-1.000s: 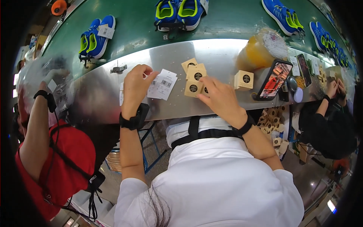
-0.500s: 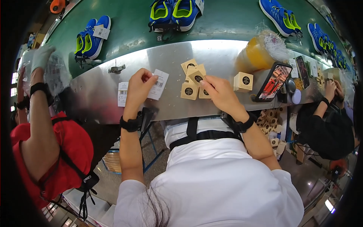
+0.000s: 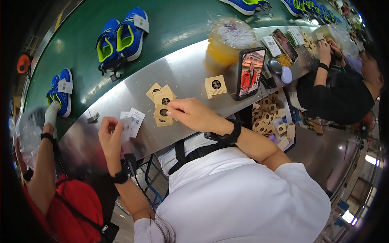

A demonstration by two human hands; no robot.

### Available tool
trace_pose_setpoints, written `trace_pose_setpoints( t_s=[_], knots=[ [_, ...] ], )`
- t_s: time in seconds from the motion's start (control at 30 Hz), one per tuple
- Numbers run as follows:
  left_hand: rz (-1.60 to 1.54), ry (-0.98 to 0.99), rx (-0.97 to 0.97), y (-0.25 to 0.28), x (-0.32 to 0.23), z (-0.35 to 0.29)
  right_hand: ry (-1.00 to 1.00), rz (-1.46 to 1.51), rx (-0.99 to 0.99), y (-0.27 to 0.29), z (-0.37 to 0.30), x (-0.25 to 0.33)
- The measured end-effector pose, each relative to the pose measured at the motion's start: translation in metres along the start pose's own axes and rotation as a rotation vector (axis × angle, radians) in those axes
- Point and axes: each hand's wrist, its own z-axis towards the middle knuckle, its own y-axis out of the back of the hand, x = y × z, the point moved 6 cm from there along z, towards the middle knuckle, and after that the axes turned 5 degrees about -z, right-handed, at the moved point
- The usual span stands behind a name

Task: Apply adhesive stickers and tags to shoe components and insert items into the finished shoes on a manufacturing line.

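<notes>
Several tan tags point(image 3: 163, 102) lie beside the right grip point(image 3: 195, 116) (whether closed, I cannot tell).

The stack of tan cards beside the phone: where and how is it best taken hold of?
Probably by its near and far edges, coming from the left: the tan stack sits neatly squared with its layered near edge exposed, while the upright phone crowds its right.

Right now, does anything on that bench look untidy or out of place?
Mildly: the loose tan tags by the right hand lie at mixed angles, unlike the neater tan stack beside the upright phone. That phone, lit up, also seems odd among the tags. No obvious damage shows.
</notes>
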Motion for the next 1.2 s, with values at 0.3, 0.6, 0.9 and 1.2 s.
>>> trace_pose_setpoints(
  t_s=[0.3, 0.6, 0.9, 1.2],
  knots=[
    [-0.458, 0.089, 0.362, -0.072, -0.062, -0.027, 0.122, 0.045, 0.139, -0.003, -0.012, 0.026],
    [-0.731, 0.021, 0.158, -0.085, -0.066, -0.023, 0.037, 0.272, 0.077, 0.010, -0.010, 0.042],
    [-0.785, -0.023, -0.015, -0.088, -0.078, -0.028, 0.205, 0.036, -0.092, 0.035, -0.022, 0.071],
    [-0.585, -0.156, -0.014, -0.090, -0.097, -0.038, 0.366, -0.195, -0.304, 0.028, -0.021, 0.085]
  ],
)
